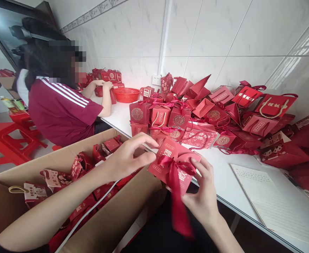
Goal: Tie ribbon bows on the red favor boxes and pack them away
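A red gift box (167,149) with pale lettering and a dark red ribbon (176,182) tied in a bow on top is in front of me. My right hand (202,189) grips it by the right side, fingers at the upper edge and thumb below. The ribbon's long tail hangs down over the front. My left hand (132,156) is at the box's left side, its fingers apart and the tips close to the edge; whether they touch it I cannot tell. Below my left forearm stands a cardboard carton (141,200) holding several red gift boxes (83,207).
Many red gift boxes (179,117) are piled on the white table (223,168) along the tiled wall. An open notebook (265,196) lies at the right. A red basket (127,95) stands farther back, beside a seated co-worker (64,109) handling red boxes. Red stools (6,140) are at left.
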The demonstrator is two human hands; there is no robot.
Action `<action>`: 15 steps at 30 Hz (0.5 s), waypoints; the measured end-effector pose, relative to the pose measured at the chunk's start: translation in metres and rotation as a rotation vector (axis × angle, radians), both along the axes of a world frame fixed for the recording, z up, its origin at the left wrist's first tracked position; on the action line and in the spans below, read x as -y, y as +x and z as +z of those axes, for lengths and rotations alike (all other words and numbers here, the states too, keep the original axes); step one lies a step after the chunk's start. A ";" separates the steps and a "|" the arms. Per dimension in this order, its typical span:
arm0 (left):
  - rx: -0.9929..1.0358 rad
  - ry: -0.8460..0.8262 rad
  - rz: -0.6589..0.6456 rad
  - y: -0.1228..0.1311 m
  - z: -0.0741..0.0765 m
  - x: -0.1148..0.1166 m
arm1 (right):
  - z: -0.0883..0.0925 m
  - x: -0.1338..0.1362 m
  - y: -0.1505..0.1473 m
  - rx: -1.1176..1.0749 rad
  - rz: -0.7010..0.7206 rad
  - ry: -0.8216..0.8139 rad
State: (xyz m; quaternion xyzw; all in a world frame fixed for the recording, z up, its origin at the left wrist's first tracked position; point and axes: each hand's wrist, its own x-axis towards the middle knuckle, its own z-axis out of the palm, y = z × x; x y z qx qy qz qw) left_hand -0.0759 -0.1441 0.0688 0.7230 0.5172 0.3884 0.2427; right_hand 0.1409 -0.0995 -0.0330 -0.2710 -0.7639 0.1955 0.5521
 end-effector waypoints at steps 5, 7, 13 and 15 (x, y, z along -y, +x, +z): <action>-0.193 0.212 0.136 0.022 0.001 0.016 | 0.009 0.003 0.002 0.067 -0.030 0.157; -0.224 0.368 0.102 0.029 -0.003 0.018 | 0.011 0.005 0.001 0.061 -0.031 0.181; -0.465 0.837 -0.082 0.040 -0.012 0.033 | 0.012 0.011 0.000 -0.040 -0.009 0.165; -0.475 0.847 -0.101 0.044 -0.012 0.039 | 0.014 0.014 0.000 -0.057 -0.003 0.175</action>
